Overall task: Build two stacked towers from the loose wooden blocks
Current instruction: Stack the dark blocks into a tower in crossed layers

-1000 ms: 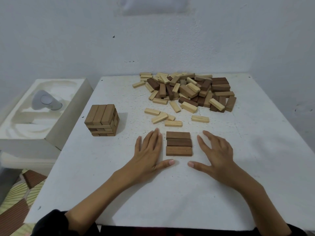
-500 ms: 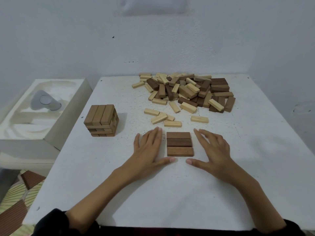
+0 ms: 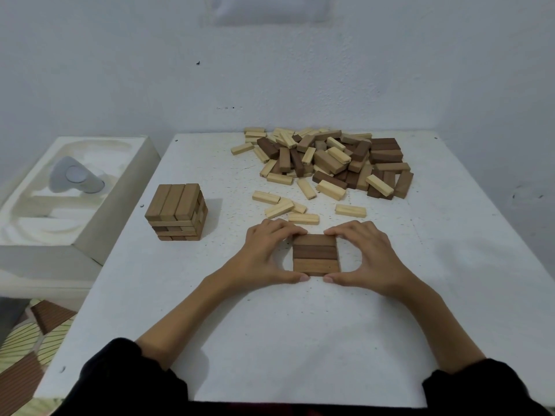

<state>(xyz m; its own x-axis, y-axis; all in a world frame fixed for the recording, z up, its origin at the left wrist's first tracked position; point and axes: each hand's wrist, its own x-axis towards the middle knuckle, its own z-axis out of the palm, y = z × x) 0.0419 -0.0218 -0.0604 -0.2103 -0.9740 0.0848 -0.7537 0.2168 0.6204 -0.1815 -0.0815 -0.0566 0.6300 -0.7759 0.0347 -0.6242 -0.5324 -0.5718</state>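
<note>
Flat row of three blocks (image 3: 315, 255) on the table (image 3: 300, 340), right of the short tower (image 3: 177, 211); left hand (image 3: 264, 253) and right hand (image 3: 372, 256) pinch it, fingers behind, thumbs in front; likely best to squeeze evenly, ends flush, before fetching from the pile (image 3: 330, 160).

light: dim, cool, diffuse | shadows: soft, falling right of stacked tower (image 3: 177, 211) | edges: wide-angle bowing | focus: sharp

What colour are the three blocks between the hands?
The three blocks are brown, the middle one darkest; head view.
</note>
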